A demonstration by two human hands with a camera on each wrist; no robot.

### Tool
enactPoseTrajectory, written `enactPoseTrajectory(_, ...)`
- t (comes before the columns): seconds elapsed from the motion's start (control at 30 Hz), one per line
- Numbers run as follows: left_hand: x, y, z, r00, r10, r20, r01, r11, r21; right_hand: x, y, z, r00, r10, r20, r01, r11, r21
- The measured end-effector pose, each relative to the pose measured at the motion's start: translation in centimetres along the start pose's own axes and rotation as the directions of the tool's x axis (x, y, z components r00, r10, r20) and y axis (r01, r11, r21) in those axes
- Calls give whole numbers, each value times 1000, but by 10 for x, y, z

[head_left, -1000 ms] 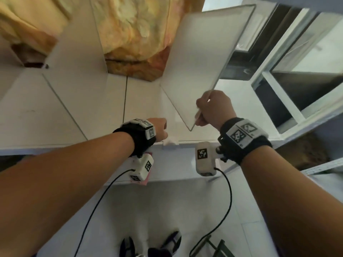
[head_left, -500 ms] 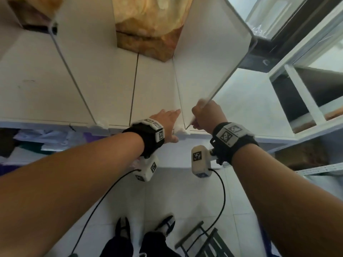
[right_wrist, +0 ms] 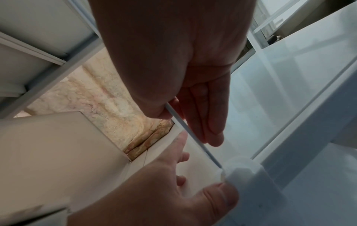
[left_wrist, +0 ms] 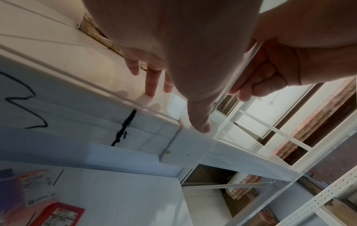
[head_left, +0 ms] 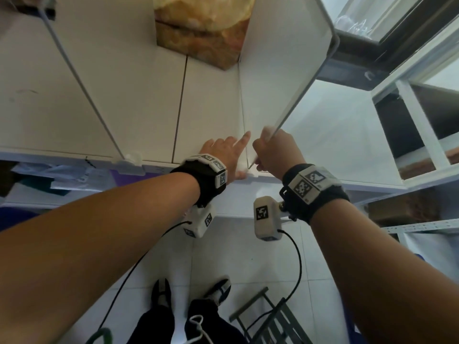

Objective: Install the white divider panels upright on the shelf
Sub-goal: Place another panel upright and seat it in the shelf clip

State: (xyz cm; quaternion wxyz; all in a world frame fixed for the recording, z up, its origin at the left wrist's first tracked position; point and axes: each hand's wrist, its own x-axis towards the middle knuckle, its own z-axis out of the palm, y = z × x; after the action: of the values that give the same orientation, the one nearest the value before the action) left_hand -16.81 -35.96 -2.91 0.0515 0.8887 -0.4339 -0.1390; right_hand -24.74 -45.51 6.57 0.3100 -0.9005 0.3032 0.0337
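Note:
A white divider panel point(head_left: 280, 58) stands upright on the white shelf point(head_left: 208, 100), its lower front corner at a white clip point(head_left: 250, 173) on the shelf's front edge. My right hand point(head_left: 270, 150) grips the panel's thin front edge point(right_wrist: 193, 134) just above the clip point(right_wrist: 239, 171), thumb on one side and fingers on the other. My left hand point(head_left: 223, 152) lies open on the shelf left of the panel's base, fingers stretched forward. Its thumb point(left_wrist: 201, 122) presses on the clip. The clip's slot is hidden by both hands.
Another divider panel point(head_left: 74, 70) stands upright further left, held by its own clip point(head_left: 130, 161). A yellow-brown stone wall point(head_left: 203, 28) shows behind the shelf. A white frame point(head_left: 417, 125) adjoins at right. A grey rack point(head_left: 268, 316) lies on the floor by my feet.
The panel, tilted and lifted a second ago, has come down upright onto the shelf at the clip. My left hand has stretched its fingers out beside the panel's base.

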Motion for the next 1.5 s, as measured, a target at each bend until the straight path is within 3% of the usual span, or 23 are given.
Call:
enactPoseTrajectory(0.37,1,1,5,1000,3,0,-3,1000,11,1,8,-2,1000,27,15,-27,1000,8)
enactPoseTrajectory(0.6,4,3,2,999,6,35,-6,1000,10,6,8,-3,983,69,167,-34,978,-208)
enactPoseTrajectory(0.87,4,7,10,999,-18,-28,18,1000,18,4,11,0,986,76,146,-39,968,-247)
enactPoseTrajectory(0.93,5,7,9,999,-18,-30,19,1000,25,4,16,2,989,41,145,8,947,-322)
enactPoseTrajectory(1.07,6,6,7,1000,-5,-9,6,999,36,5,22,0,974,-27,226,151,820,-551)
enactPoseTrajectory(1.13,6,6,7,1000,5,-8,-4,999,40,6,25,0,976,-9,218,127,838,-531)
enactPoseTrajectory(1.27,5,4,7,1000,21,-15,-21,999,30,7,30,0,965,-81,251,229,732,-642)
enactPoseTrajectory(1.5,3,4,6,1000,23,-15,-23,1000,19,7,28,4,957,-147,249,281,676,-681)
